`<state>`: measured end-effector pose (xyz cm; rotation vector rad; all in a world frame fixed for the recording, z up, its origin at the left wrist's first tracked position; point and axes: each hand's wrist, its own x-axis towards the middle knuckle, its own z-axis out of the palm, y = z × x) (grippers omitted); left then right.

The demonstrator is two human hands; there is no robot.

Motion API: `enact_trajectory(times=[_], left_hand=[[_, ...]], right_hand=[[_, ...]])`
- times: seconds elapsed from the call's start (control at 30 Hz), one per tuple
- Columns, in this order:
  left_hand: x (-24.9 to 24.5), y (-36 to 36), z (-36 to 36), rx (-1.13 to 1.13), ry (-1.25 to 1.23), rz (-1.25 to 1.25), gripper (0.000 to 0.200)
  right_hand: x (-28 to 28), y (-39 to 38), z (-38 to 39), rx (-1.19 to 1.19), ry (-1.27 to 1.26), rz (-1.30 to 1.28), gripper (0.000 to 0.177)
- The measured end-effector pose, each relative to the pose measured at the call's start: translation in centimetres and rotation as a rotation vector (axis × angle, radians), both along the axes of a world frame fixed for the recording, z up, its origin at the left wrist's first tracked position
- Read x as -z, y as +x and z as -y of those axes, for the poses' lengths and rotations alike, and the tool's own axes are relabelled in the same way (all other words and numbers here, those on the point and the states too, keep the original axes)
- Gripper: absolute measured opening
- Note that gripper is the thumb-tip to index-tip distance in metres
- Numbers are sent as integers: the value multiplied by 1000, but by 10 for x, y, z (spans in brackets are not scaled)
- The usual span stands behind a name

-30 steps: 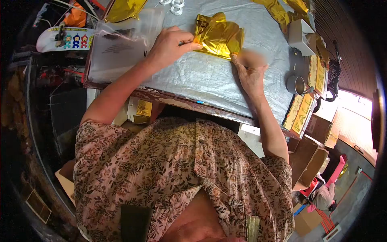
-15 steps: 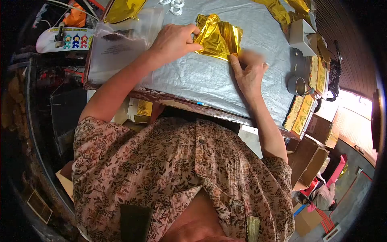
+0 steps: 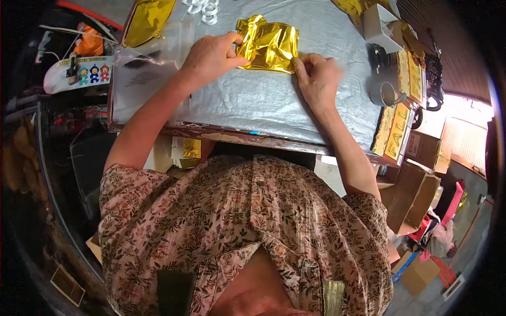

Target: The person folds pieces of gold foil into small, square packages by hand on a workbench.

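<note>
A folded, crinkled piece of gold foil (image 3: 270,46) lies on the silvery table cover in the upper middle. My left hand (image 3: 212,59) pinches its left edge between thumb and fingers. At the lower right corner, my right hand (image 3: 318,80) has its thumb against the foil with the fingers curled in; the outer side of that hand is blurred. To the left, a clear plastic bag (image 3: 150,68) with dark print lies flat, partly behind my left forearm.
Another gold foil piece (image 3: 149,21) and white loops (image 3: 203,9) lie at the far left. On the right stand a metal mug (image 3: 387,95), a white open box (image 3: 380,26) and lettered yellow panels (image 3: 394,134). Cardboard boxes (image 3: 408,197) stand beyond the table's right side.
The foil has become flatter and squarer, its right side drawn in. Both hands and the foil appear further left, along with a shift of the whole view.
</note>
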<state>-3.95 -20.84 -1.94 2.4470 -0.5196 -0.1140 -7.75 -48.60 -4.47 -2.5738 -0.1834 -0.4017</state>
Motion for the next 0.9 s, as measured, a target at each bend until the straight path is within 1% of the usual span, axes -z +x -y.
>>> enact_trajectory(times=[0.13, 0.23, 0.3, 0.43, 0.5, 0.53, 0.6, 0.63, 0.7, 0.83, 0.9], left_hand=[[4, 2, -2, 18, -22, -9, 42], [5, 2, -2, 28, -49, 3, 42], [3, 1, -1, 27, -47, -5, 41], [4, -4, -2, 24, -43, -25, 43], [8, -7, -4, 54, -67, 58, 45], [10, -9, -4, 53, -65, 57, 45], [15, -16, -5, 90, -111, 298, 45], [18, -20, -6, 90, -108, 298, 45], [22, -28, -9, 96, -110, 403, 49], [19, -43, -10, 116, -100, 444, 50], [12, -53, -6, 68, -193, 407, 46]], right_hand=[[4, 0, -1, 10, 30, 48, 22], [-2, -3, -2, 11, 105, 1, 25], [-3, -4, -1, -23, 120, -47, 29], [-3, -7, 3, -77, 145, -20, 28], [-1, -6, 8, -133, 305, -90, 25], [-1, -7, 10, -134, 308, -90, 25], [-4, -11, 13, -185, 331, -63, 23], [-6, -13, 12, -186, 333, -63, 23], [-12, -17, 13, -224, 298, 28, 24], [-11, -23, 22, -315, 291, 54, 26], [-16, -28, 24, -363, 131, 131, 29]])
